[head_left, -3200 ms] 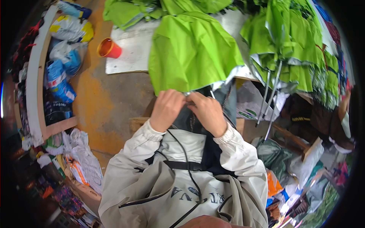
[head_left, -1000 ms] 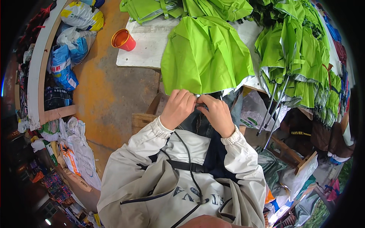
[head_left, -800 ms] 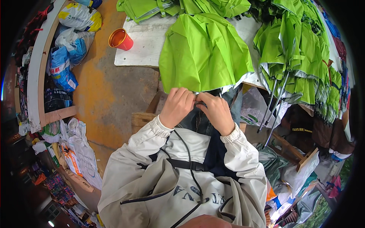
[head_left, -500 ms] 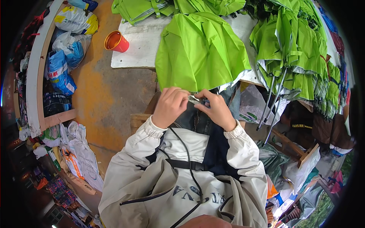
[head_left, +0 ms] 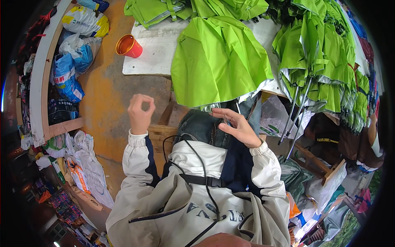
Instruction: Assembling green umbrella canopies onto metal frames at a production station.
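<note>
Looking in from afar, I have the white desk (head_left: pixel 154 62) ahead of both hands, and beyond the right hand, off to its right, a bunch of green folded umbrellas (head_left: pixel 335 61). Between these, straight ahead of the right hand, lies the green canopy (head_left: pixel 222 61), its axis running away from me: narrow end far, wide hem nearest. My right hand (head_left: pixel 236 125) is clearly the nearer one, just under that hem, thumb spread from the forefinger; whether its fingertips grip the edge I cannot tell. My left hand (head_left: pixel 141 112) stands well apart, out to the left, thumb and finger meeting in a ring; anything fine between them is too small to see. Ahead of it sits a red cup (head_left: pixel 129 46); just ahead of my right fingers, a thin metal shaft (head_left: pixel 238 107) shows below the hem.
</note>
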